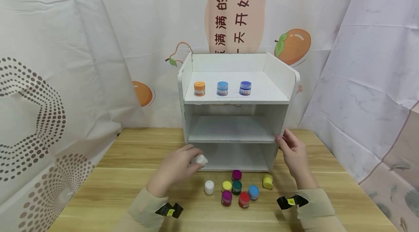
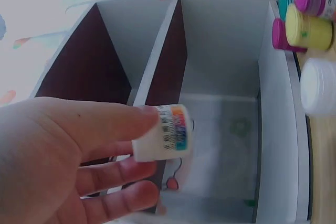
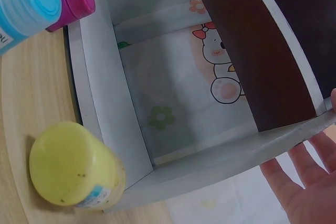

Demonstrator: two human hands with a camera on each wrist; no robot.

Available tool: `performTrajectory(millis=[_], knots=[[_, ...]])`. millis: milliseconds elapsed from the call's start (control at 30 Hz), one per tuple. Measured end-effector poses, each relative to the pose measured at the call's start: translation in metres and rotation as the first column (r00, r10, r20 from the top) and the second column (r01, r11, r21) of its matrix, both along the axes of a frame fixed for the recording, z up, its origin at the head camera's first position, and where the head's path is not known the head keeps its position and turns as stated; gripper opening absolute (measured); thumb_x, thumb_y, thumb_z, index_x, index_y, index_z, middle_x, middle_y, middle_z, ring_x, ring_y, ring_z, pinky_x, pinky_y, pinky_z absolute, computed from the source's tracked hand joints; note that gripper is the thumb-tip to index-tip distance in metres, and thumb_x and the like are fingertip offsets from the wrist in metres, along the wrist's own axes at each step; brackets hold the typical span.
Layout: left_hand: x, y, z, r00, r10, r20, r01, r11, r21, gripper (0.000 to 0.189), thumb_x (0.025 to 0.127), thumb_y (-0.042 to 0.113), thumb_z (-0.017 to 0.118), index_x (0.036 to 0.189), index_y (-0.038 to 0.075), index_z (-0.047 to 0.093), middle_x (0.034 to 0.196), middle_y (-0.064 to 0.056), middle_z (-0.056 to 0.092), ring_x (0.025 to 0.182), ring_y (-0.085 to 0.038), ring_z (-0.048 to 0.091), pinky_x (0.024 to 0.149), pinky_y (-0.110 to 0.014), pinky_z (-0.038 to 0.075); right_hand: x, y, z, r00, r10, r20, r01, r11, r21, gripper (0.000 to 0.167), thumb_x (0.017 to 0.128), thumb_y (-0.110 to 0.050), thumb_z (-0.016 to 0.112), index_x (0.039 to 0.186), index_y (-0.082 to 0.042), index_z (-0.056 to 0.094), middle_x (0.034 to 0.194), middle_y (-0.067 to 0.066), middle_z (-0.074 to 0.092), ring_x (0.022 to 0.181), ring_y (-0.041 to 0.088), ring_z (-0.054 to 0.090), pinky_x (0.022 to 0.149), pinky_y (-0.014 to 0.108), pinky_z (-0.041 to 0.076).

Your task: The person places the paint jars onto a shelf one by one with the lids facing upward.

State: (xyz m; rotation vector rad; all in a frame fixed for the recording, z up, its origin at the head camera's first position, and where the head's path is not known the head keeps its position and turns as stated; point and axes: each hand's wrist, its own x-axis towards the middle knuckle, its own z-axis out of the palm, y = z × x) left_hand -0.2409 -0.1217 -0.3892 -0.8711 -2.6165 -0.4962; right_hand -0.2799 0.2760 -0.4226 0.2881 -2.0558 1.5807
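Observation:
My left hand (image 1: 176, 164) pinches a small white paint jar (image 2: 164, 134) between thumb and fingers, its printed label showing in the left wrist view. That jar is held tilted in front of the lower compartment's left side. At the opposite side, my right hand (image 1: 292, 150) holds the edge of the white shelf unit (image 1: 236, 102), thumb at the front edge and fingers along the outer side. On its top board stand an orange paint jar (image 1: 199, 88), a light blue jar (image 1: 222, 88) and a dark blue jar (image 1: 245, 88).
Several paint jars sit on the wooden table (image 1: 131, 174) before the unit: white (image 1: 209, 187), yellow (image 1: 227, 186), dark green (image 1: 236, 187), purple (image 1: 226, 198), red (image 1: 244, 200) and light blue (image 1: 253, 192) among them. Another yellow jar (image 3: 73, 166) is near the right corner. A printed curtain (image 1: 157, 24) hangs behind.

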Motion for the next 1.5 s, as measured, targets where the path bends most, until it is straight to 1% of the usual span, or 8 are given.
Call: performTrajectory(millis=[167,400,733,967,1100,1233,1367,1500], knots=[[0.002,0.015,0.003,0.999,-0.036,-0.026,0.037,0.998,0.059,0.032,0.093,0.032,0.076,0.119,0.013,0.072,0.107,0.005,0.065,0.080,-0.008,0.058,0.069,-0.027,0.051,0.000,-0.002,0.000,1.000,0.028,-0.009,-0.029,0.999,-0.025,0.046,0.104,-0.016,0.060,0.149,-0.006,0.052,0.137,0.011,0.061,0.115,0.002,0.060,0.086,0.018,0.053],[0.000,0.040,0.018,0.998,-0.039,-0.052,0.044,0.993,0.109,0.036,0.098,0.038,0.070,0.127,0.018,0.069,0.113,0.007,0.064,0.089,-0.008,0.061,0.077,-0.029,0.054,0.002,-0.003,0.002,0.999,0.041,-0.026,-0.043,0.998,-0.042,0.045,0.104,-0.013,0.060,0.148,-0.003,0.052,0.134,0.007,0.062,0.114,0.003,0.060,0.085,0.018,0.053],[-0.009,0.070,0.050,0.979,-0.098,-0.179,0.132,0.973,0.189,0.036,0.095,0.028,0.074,0.126,0.012,0.069,0.111,0.002,0.063,0.090,-0.010,0.062,0.078,-0.028,0.054,0.002,0.000,0.000,0.999,0.041,-0.032,-0.042,0.997,-0.059,0.045,0.103,-0.009,0.060,0.147,-0.002,0.052,0.131,0.003,0.064,0.112,0.003,0.062,0.084,0.019,0.054],[-0.014,0.081,0.077,0.967,-0.099,-0.234,0.144,0.972,0.184,0.036,0.095,0.028,0.074,0.127,0.013,0.068,0.113,0.001,0.062,0.088,-0.009,0.061,0.076,-0.025,0.054,0.002,-0.001,0.002,0.998,0.050,-0.041,-0.053,0.997,-0.055,0.045,0.103,-0.010,0.060,0.147,-0.001,0.052,0.134,0.008,0.063,0.113,0.003,0.062,0.084,0.019,0.054],[-0.017,0.089,0.095,0.953,-0.110,-0.281,0.160,0.974,0.158,0.037,0.096,0.031,0.073,0.128,0.013,0.068,0.114,0.000,0.062,0.085,-0.008,0.060,0.072,-0.024,0.053,0.002,0.000,0.003,0.998,0.045,-0.042,-0.048,0.997,-0.058,0.044,0.103,-0.010,0.060,0.146,-0.001,0.053,0.131,0.007,0.064,0.112,0.003,0.062,0.084,0.019,0.054],[-0.019,0.098,0.113,0.933,-0.125,-0.338,0.176,0.977,0.124,0.038,0.097,0.032,0.071,0.130,0.012,0.067,0.115,-0.002,0.062,0.082,-0.009,0.059,0.070,-0.024,0.052,0.002,0.000,0.003,0.999,0.038,-0.039,-0.040,0.997,-0.061,0.044,0.103,-0.010,0.061,0.146,-0.001,0.054,0.130,0.010,0.065,0.111,0.003,0.063,0.084,0.019,0.054],[-0.023,0.106,0.129,0.911,-0.122,-0.395,0.166,0.983,0.079,0.040,0.097,0.032,0.070,0.132,0.013,0.066,0.116,-0.003,0.063,0.078,-0.010,0.059,0.066,-0.024,0.051,0.002,0.000,0.003,0.999,0.042,-0.033,-0.045,0.997,-0.065,0.045,0.103,-0.011,0.061,0.146,-0.001,0.054,0.131,0.013,0.064,0.111,0.003,0.063,0.084,0.019,0.054],[-0.026,0.111,0.144,0.898,-0.118,-0.424,0.154,0.987,0.053,0.040,0.098,0.032,0.069,0.133,0.013,0.066,0.117,-0.004,0.063,0.079,-0.012,0.060,0.067,-0.025,0.051,0.001,0.000,0.002,0.998,0.058,-0.028,-0.060,0.994,-0.086,0.045,0.104,-0.011,0.060,0.146,0.002,0.051,0.124,0.005,0.067,0.107,0.004,0.064,0.084,0.021,0.055]])
